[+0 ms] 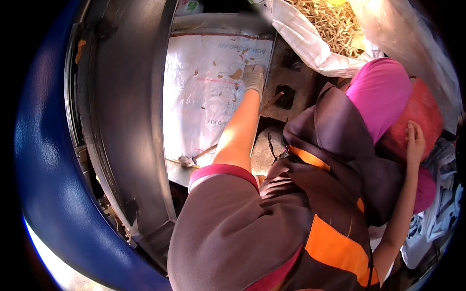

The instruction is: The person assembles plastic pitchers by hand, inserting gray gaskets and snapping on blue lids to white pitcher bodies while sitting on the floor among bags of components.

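My left hand [254, 80], in a pale glove, reaches down onto a sheet of clear and white printed plastic [189, 87], near its right edge. Brown flakes [236, 74] lie scattered beside the fingers; how far the fingers are closed does not show. Under my left forearm runs a long thin stick with a blunt greyish head [186, 161], like a mallet, its far end showing past the arm. Bare and slightly bent, my right hand [415, 138] rests against a red cushion-like thing [429, 114] beside my pink-clad knee, with nothing visible in it.
A dark metal panel [128, 97] and a blue machine casing [53, 169] stand along the left. At the back right, a white sack [310, 51] holds many small beige pieces [335, 26]. Brown blocks with holes [291, 80] sit right of the plastic. White and grey bags [439, 194] lie at far right.
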Demonstrator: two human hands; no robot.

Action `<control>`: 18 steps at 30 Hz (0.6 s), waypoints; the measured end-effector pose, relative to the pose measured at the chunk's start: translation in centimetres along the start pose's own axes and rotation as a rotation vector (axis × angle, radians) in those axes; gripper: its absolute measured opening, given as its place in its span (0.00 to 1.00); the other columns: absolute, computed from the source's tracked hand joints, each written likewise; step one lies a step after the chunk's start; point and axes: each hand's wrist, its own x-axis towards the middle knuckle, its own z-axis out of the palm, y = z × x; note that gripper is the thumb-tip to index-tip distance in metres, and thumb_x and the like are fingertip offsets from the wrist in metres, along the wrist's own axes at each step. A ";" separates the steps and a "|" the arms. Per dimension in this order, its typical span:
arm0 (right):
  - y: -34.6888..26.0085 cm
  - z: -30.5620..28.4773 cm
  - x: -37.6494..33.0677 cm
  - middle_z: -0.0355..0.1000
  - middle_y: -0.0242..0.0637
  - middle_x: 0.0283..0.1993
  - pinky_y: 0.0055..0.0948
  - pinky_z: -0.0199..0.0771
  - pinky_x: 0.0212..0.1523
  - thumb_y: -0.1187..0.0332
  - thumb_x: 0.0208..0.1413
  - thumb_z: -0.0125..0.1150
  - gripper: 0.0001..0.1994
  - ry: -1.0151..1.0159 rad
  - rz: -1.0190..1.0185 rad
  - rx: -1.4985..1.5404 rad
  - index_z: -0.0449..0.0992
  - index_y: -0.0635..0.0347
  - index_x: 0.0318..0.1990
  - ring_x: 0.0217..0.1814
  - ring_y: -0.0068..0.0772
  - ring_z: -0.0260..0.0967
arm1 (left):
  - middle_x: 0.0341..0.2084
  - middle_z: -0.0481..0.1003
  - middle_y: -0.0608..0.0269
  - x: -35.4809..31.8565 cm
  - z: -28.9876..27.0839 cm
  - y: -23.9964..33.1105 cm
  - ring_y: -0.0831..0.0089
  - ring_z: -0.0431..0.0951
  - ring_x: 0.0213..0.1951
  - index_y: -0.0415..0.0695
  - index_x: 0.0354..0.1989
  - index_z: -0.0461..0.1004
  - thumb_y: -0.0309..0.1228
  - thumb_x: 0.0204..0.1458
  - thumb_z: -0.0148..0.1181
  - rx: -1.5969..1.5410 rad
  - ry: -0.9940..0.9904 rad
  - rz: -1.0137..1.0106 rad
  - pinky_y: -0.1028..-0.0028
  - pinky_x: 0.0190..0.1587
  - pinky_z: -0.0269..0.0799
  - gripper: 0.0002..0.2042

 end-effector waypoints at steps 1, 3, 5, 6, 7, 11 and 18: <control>0.2 -0.2 -0.2 0.71 0.27 0.37 0.15 0.64 0.34 0.63 0.62 0.52 0.13 0.013 0.000 0.002 0.74 0.61 0.47 0.37 0.14 0.65 | 0.29 0.75 0.49 -0.5 -1.0 2.5 0.61 0.75 0.33 0.36 0.38 0.74 0.39 0.46 0.49 0.124 -0.056 0.069 0.65 0.40 0.68 0.19; 0.0 0.0 -0.4 0.70 0.27 0.36 0.14 0.63 0.33 0.64 0.62 0.52 0.12 0.002 -0.026 0.029 0.74 0.61 0.47 0.36 0.14 0.64 | 0.34 0.75 0.46 0.3 -2.5 2.8 0.54 0.74 0.39 0.41 0.40 0.75 0.41 0.46 0.51 0.261 -0.063 0.166 0.63 0.45 0.67 0.18; 0.0 0.3 -0.5 0.70 0.27 0.36 0.14 0.62 0.33 0.64 0.62 0.52 0.12 -0.008 -0.028 0.053 0.74 0.61 0.46 0.35 0.14 0.64 | 0.43 0.74 0.45 1.8 -3.4 3.2 0.50 0.71 0.49 0.46 0.39 0.77 0.41 0.47 0.51 0.423 -0.032 0.210 0.60 0.53 0.64 0.16; -0.2 0.5 -0.6 0.70 0.27 0.36 0.14 0.62 0.32 0.65 0.62 0.52 0.12 -0.009 -0.023 0.059 0.74 0.61 0.46 0.35 0.13 0.64 | 0.43 0.74 0.46 2.1 -4.2 3.1 0.51 0.71 0.49 0.46 0.40 0.77 0.42 0.46 0.53 0.469 0.045 0.233 0.61 0.53 0.65 0.17; -0.3 0.4 -0.7 0.70 0.27 0.36 0.14 0.62 0.32 0.65 0.62 0.52 0.11 -0.001 -0.018 0.057 0.74 0.61 0.46 0.35 0.13 0.63 | 0.44 0.73 0.47 2.2 -4.5 3.8 0.52 0.72 0.48 0.45 0.40 0.77 0.42 0.46 0.55 0.505 0.115 0.259 0.63 0.52 0.66 0.17; -0.5 0.2 -0.9 0.70 0.26 0.36 0.14 0.62 0.31 0.66 0.62 0.52 0.11 0.017 -0.008 0.017 0.75 0.60 0.46 0.35 0.13 0.64 | 0.53 0.65 0.47 3.4 -7.1 4.8 0.53 0.64 0.57 0.47 0.46 0.74 0.43 0.44 0.59 0.618 0.178 0.262 0.62 0.59 0.60 0.21; -1.0 0.5 -1.2 0.72 0.27 0.38 0.16 0.66 0.34 0.66 0.62 0.52 0.10 0.079 -0.081 -0.104 0.76 0.59 0.45 0.37 0.15 0.66 | 0.64 0.46 0.36 5.4 -9.3 5.3 0.47 0.52 0.65 0.50 0.64 0.54 0.43 0.41 0.64 0.725 0.418 0.328 0.58 0.62 0.55 0.39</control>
